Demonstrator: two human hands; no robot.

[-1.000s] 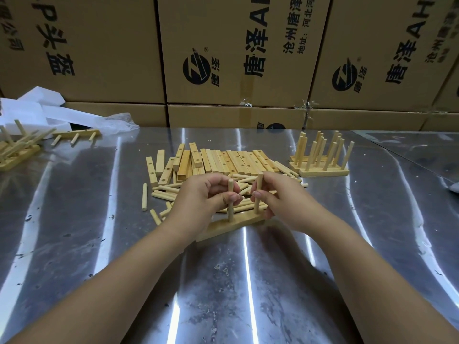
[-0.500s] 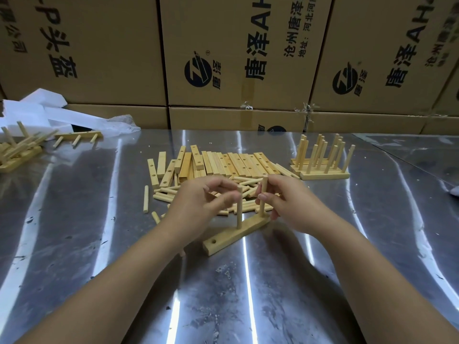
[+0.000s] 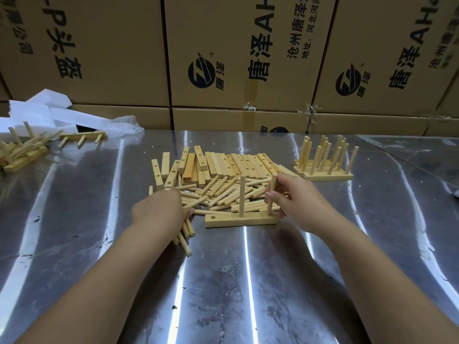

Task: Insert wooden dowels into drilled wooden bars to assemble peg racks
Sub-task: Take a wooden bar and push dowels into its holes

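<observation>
Bar (image 3: 248, 220) at centre of steel table (image 3: 248, 289): middle dowel (image 3: 242, 194) upright, left hole unfilled; right hand (image 3: 298, 197) pinches the end dowel (image 3: 273, 187). Left hand (image 3: 159, 211) lies over loose dowels (image 3: 223, 192); whether its fingers grip any cannot be told. Cartons (image 3: 119, 45) behind, printed "唐泽 AH".

Pale honey-yellow bars (image 3: 238, 165) and dowels (image 3: 218, 194) on the silvery, streak-lit table (image 3: 223, 294); behind the table, brown cartons (image 3: 236, 33) printed in black; white foam (image 3: 32, 112) at its far-left corner.
</observation>
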